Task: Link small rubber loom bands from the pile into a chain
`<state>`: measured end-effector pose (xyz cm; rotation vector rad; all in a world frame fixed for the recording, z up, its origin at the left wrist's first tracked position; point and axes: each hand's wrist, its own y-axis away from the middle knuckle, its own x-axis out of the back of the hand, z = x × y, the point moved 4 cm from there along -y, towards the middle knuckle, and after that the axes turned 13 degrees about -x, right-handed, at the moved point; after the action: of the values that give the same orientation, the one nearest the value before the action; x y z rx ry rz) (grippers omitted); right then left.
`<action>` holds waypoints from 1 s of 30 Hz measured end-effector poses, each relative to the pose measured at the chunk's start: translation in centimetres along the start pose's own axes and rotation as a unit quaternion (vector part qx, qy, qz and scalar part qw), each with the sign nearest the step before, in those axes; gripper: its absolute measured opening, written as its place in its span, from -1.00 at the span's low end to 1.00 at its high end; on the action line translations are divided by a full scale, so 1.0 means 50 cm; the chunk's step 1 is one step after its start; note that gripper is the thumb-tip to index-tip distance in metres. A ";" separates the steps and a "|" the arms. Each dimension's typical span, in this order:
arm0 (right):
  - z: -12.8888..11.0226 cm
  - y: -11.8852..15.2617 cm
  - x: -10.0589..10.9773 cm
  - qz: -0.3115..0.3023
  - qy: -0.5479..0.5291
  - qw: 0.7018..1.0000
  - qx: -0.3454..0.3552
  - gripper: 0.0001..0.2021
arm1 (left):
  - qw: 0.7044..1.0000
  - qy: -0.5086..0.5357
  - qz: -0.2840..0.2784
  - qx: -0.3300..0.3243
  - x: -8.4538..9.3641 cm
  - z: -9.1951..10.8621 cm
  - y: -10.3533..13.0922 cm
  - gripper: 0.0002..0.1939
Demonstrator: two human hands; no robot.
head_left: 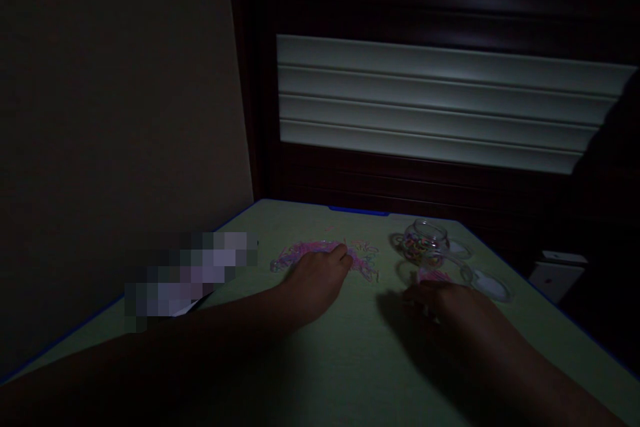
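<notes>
Thin pink and purple loops that look like small rubber bands [295, 253] lie in a loose pile on the pale green tabletop [330, 367]. My left hand [320, 279] reaches over the pile from the front, fingers pinched together at its right part; whatever is between the fingertips is too small to make out. To the right, my right hand [455, 310] is curled just in front of a clear container with pink bands [434, 275] in it. Its fingertips are dark and partly hidden, so I cannot tell whether it grips that container.
A clear jar [425, 240] of multicoloured bands stands behind my right hand. Round clear lids, one being this lid [493, 285], lie to its right. A blurred-out flat object [195, 280] is at the left edge. White boxes [557, 273] stand beyond the table's right edge.
</notes>
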<state>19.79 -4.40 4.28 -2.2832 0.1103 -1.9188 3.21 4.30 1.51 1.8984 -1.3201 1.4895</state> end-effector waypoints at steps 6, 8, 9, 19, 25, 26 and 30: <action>-0.005 0.003 0.003 0.006 0.003 1.000 0.008 -0.80 | 1.000 0.000 0.000 -0.004 -0.005 0.002 0.000 -0.78; -0.006 0.003 0.003 0.008 -0.003 1.000 0.006 -0.80 | 1.000 -0.002 0.000 -0.010 -0.005 0.002 0.000 -0.76; -0.006 0.002 0.002 0.009 -0.005 1.000 0.003 -0.80 | 1.000 -0.004 -0.001 -0.012 -0.005 0.001 -0.001 -0.74; 0.000 0.002 -0.002 0.017 -0.007 1.000 0.014 -0.83 | 1.000 0.004 -0.010 0.011 -0.012 -0.017 -0.005 -0.72; -0.003 0.003 0.000 0.006 -0.009 1.000 0.007 -0.82 | 1.000 0.002 -0.001 0.015 -0.019 -0.019 -0.006 -0.64; -0.003 0.004 0.001 0.006 -0.009 1.000 0.008 -0.81 | 1.000 0.003 -0.002 0.017 -0.019 -0.019 -0.007 -0.63; -0.005 0.005 0.004 0.012 -0.005 1.000 0.006 -0.79 | 1.000 0.010 0.004 0.014 -0.020 -0.022 -0.008 -0.63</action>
<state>19.61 -4.68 4.49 -2.2727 0.1225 -1.8917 2.95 5.76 1.09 1.8930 -1.3066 1.5356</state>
